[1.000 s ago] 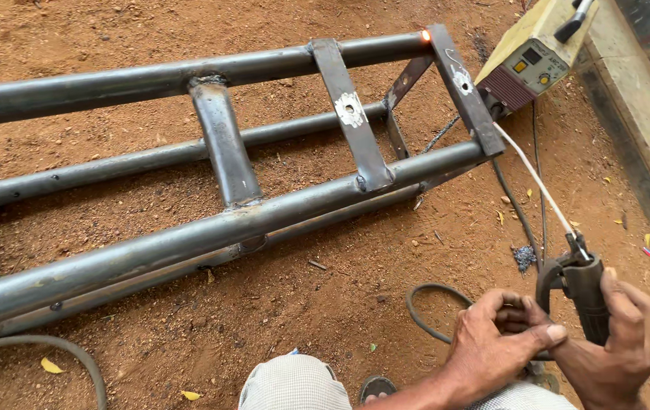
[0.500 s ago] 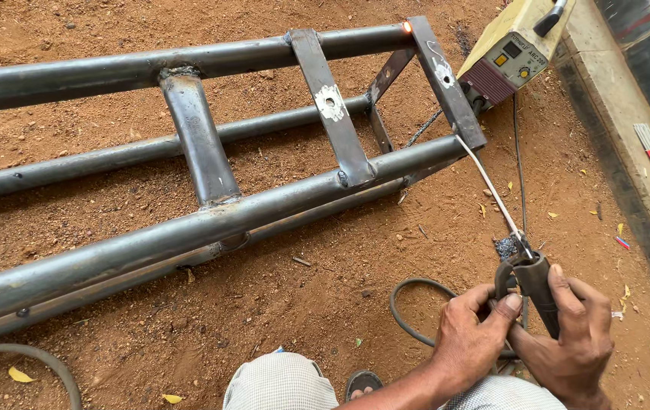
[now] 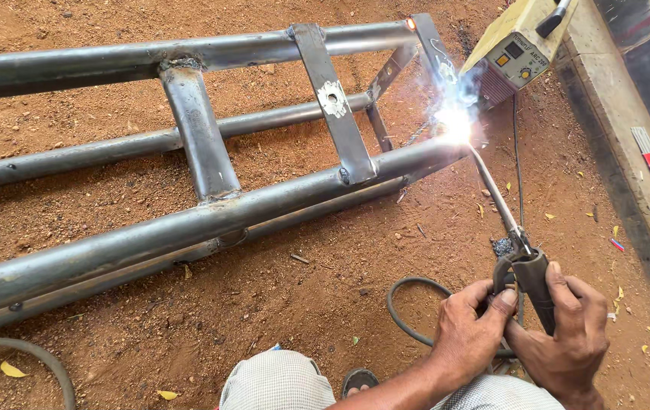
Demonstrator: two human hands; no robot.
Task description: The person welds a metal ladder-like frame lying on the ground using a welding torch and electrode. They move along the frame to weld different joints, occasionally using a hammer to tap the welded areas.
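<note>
While the big metal frame (image 3: 188, 220) lies flat on the red dirt ground (image 3: 150, 334), a bright spark (image 3: 455, 121) burns at its far right corner. That corner is being joined right now. The cross bars nearer the middle of the frame look joined already, though the glare hides how much of the corner seam is left. The yellow welding box (image 3: 511, 49) sits just past that corner, and a concrete curb (image 3: 628, 152) runs close by, so room there is tight. Below the frame the dirt is open. A black cable (image 3: 404, 319) loops near the hands. The right hand (image 3: 568, 342) is wrapped around the rod holder (image 3: 530, 273), and the left hand (image 3: 469, 334) grips it too. The thin rod (image 3: 492, 190) reaches up to the spark.
</note>
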